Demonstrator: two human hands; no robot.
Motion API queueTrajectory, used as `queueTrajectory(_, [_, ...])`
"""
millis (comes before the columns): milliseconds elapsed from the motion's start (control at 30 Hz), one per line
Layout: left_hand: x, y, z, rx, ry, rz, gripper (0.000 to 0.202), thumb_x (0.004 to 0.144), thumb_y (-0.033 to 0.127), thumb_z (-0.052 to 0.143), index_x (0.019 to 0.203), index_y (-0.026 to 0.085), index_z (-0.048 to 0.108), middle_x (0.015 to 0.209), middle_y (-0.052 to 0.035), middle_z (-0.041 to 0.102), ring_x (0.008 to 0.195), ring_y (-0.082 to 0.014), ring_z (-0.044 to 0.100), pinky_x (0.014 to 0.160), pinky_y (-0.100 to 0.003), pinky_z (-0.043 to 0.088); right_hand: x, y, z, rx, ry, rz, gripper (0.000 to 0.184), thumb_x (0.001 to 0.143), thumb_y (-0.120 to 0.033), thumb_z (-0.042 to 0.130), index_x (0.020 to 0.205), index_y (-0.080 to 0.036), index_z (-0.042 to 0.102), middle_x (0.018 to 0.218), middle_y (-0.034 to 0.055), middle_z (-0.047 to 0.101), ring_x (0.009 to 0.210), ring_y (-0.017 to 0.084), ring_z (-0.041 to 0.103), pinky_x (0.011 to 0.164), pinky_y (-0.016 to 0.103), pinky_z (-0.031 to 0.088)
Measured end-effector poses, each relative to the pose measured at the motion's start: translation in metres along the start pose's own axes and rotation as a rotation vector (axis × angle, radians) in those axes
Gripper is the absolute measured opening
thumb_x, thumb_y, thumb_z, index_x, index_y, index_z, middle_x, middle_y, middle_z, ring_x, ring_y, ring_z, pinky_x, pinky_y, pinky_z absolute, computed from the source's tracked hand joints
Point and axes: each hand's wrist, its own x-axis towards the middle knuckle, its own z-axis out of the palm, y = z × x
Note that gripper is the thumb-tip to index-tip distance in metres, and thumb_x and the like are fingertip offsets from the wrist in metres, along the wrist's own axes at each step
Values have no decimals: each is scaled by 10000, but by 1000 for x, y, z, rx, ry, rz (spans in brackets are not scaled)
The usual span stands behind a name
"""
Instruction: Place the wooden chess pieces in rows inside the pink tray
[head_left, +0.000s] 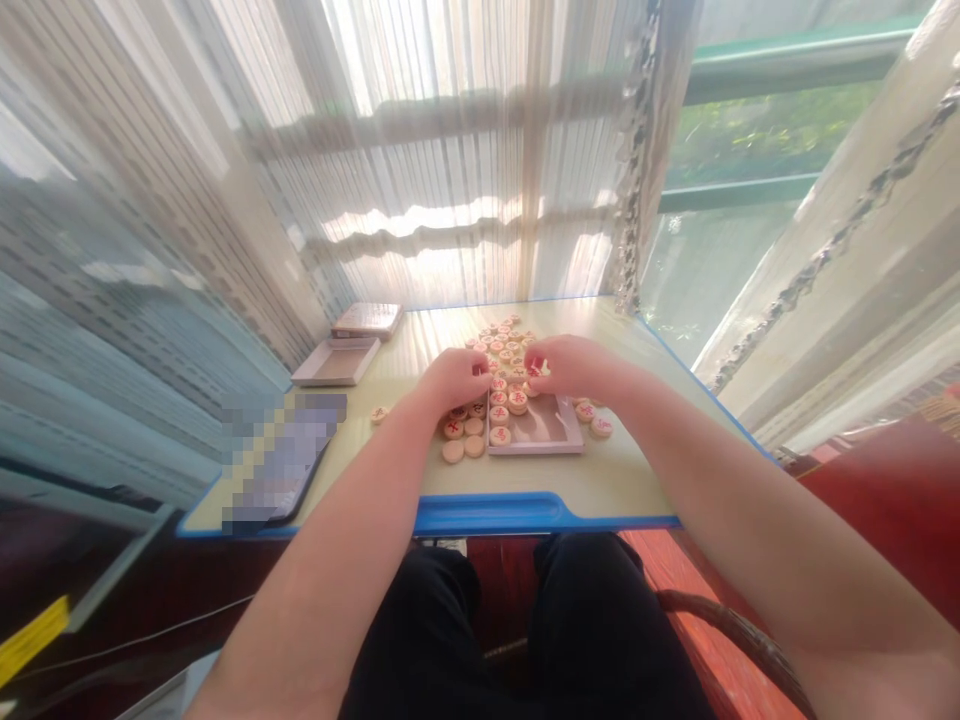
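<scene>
A shallow open box (537, 449) stands in front of me, with several round wooden Chinese chess pieces (500, 436) lined up along its left side and far end. My left hand (454, 380) is at the box's far left corner, fingers curled together; what they hold, if anything, is hidden. Over the far right part of the box, my right hand (568, 364) pinches a Chinese chess piece (535, 369) with red marking. Loose pieces lie beyond the box in a pile (506, 338), and on its left (453, 452) and right (601, 427).
The pale table (390, 460) has a blue edge (487, 512) with a groove nearest me. At its left lie a partly blurred-out phone (311, 455), an open box lid (336, 365) and a flat box (367, 320). Sheer curtains (465, 150) hang behind the table.
</scene>
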Motion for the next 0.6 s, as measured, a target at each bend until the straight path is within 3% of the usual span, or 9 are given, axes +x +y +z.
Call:
queueTrajectory(333, [-1,-2,0,-41,-6,-9,179,693,281,498,651,165,628,568,16,542,580,-130,468,541,-256,348,-3,0,-7,-16,-17,-37,319,723,-425,591,972,-238,661,995,41,670,827,195,579,605,274,360])
queueTrajectory(467, [0,-2,1,-34,-7,5,163,683,268,495,634,170,615,563,17,534,575,-129,462,540,-259,341,-11,-3,-12,-31,-159,-45,230,681,-322,600,883,-244,676,861,21,673,738,177,579,580,271,352])
queueTrajectory(600, [0,-1,1,-31,-2,11,149,675,253,490,606,174,596,550,18,519,574,-130,453,541,-262,337,-16,-5,-12,-9,-337,-49,282,636,-305,632,911,-258,677,805,13,668,674,167,578,555,272,351])
